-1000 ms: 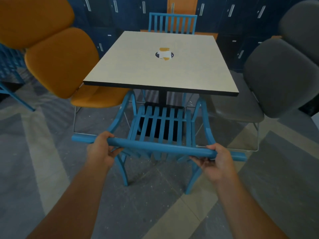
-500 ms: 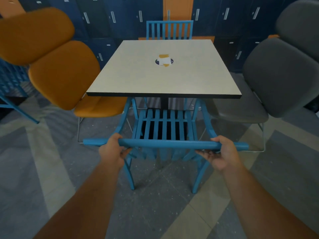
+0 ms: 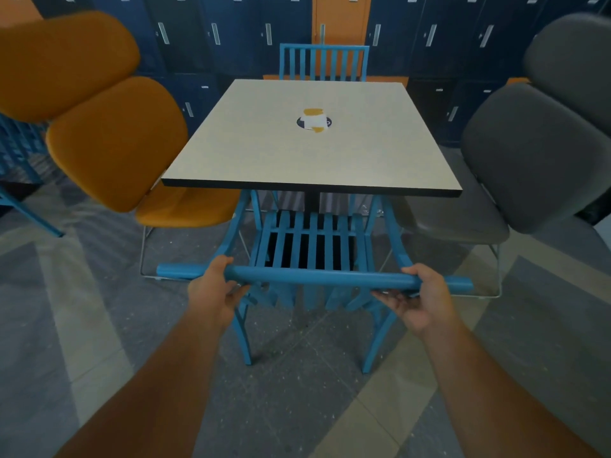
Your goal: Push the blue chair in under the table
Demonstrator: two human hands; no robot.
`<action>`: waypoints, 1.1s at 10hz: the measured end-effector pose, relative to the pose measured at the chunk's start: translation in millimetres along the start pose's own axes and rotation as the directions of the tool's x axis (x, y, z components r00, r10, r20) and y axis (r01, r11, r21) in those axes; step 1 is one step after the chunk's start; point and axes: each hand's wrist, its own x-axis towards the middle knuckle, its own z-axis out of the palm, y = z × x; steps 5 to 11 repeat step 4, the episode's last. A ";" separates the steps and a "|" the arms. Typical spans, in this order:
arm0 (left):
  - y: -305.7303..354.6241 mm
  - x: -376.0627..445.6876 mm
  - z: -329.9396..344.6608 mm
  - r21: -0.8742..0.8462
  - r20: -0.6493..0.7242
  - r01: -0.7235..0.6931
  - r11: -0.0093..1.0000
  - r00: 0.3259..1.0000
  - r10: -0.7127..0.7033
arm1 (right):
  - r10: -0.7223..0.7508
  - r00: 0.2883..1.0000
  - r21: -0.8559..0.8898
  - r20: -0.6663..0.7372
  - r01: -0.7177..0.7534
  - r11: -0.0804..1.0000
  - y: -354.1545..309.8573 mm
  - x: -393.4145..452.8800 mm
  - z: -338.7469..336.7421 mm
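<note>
Dark blue lockers (image 3: 231, 34), one column orange, wall the far side of the room above a grey speckled floor (image 3: 297, 408) crossed by pale stripes. At the centre stands the square table (image 3: 251, 153), smooth beige top with a thin black edge. Left of the table sits a padded orange chair (image 3: 115, 140); right of it a padded grey chair (image 3: 535, 153); behind it a slatted blue chair back (image 3: 324, 62). The blue chair (image 3: 310, 246), slatted, painted and rigid, stands at the table's near edge, its seat front just under the tabletop. Both arms reach forward. The left hand (image 3: 215, 295) and right hand (image 3: 418, 297) are each curled around the round top rail. A torn sticker (image 3: 314, 121) lies at the table's middle, its writing unreadable.
</note>
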 end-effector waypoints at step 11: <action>36.7 -55.1 -5.1 0.124 0.128 0.147 0.981 0.978 -0.162 | -0.017 0.975 -0.326 -0.223 -0.058 0.943 -1.6 -60.2 29.7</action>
